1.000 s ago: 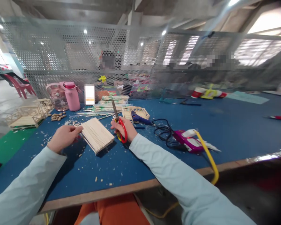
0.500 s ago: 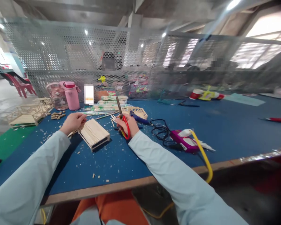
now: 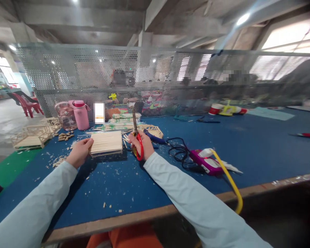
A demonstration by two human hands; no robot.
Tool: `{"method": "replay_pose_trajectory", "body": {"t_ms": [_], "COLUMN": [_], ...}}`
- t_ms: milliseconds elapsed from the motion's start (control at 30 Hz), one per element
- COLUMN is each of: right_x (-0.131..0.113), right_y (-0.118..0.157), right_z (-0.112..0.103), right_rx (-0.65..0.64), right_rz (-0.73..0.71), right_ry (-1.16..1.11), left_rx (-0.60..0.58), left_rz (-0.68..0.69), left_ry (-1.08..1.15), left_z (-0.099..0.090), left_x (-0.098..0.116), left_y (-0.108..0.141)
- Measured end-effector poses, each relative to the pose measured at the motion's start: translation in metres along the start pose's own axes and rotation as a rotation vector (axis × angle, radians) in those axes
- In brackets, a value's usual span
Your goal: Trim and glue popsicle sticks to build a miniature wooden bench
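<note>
My left hand point(image 3: 80, 151) pinches the left end of a small flat platform point(image 3: 106, 142) built from pale wooden sticks, which is held slightly tilted over the blue table. Red-handled scissors point(image 3: 138, 146) sit in my right hand point(image 3: 144, 144), closed around them, with the blades pointing up and away from me. Several short cut sticks point(image 3: 125, 138) stick out by the fingertips of that hand; whether it grips them too is partly hidden. Just beyond it lies a blue glue gun point(image 3: 155, 137), in front of another railed stick frame point(image 3: 153, 130).
Peanuts point(image 3: 65, 135), a pink bottle point(image 3: 81, 115) and a clear jug point(image 3: 67, 117) stand back left, near stick models point(image 3: 31, 134). Bundled sticks point(image 3: 124, 120) lie behind. To the right are a purple power strip point(image 3: 205, 162) with a yellow cord point(image 3: 228, 181) and a black cable point(image 3: 181, 150).
The stick platform has turned from a diagonal to nearly level across, lifted by my left hand at its end. My right hand keeps the scissors in place. The camera view has tilted up a little.
</note>
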State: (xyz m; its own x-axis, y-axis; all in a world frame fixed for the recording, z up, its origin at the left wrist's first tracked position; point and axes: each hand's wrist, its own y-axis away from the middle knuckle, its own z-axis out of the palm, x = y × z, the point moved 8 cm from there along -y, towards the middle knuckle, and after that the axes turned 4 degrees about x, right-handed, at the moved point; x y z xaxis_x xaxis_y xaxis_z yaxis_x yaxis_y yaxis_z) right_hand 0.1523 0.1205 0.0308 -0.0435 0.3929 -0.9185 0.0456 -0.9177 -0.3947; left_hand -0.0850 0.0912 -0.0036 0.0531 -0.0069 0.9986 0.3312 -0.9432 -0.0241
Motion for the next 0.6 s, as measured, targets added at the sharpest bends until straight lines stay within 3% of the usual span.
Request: {"method": "replay_pose_trajectory", "body": {"t_ms": [167, 267, 433, 600], "right_x": [0.001, 0.004, 0.02, 0.029], "right_y": [-0.001, -0.001, -0.001, -0.005], "right_z": [0.0, -0.004, -0.014, -0.012], "right_rx": [0.022, 0.1, 0.202, 0.179], "right_rz": [-0.012, 0.006, 0.153, 0.223], "right_ry": [-0.081, -0.099, -0.185, -0.261], "left_rx": [0.009, 0.0, -0.03, -0.109], "left_rz": [-0.028, -0.022, 0.023, 0.018], "left_ry": [0.188, 0.253, 0.347, 0.334], "left_z": [0.01, 0.017, 0.026, 0.037], "left_x": [-0.002, 0.0, 0.01, 0.015], "left_y": [0.019, 0.027, 0.039, 0.051]}}
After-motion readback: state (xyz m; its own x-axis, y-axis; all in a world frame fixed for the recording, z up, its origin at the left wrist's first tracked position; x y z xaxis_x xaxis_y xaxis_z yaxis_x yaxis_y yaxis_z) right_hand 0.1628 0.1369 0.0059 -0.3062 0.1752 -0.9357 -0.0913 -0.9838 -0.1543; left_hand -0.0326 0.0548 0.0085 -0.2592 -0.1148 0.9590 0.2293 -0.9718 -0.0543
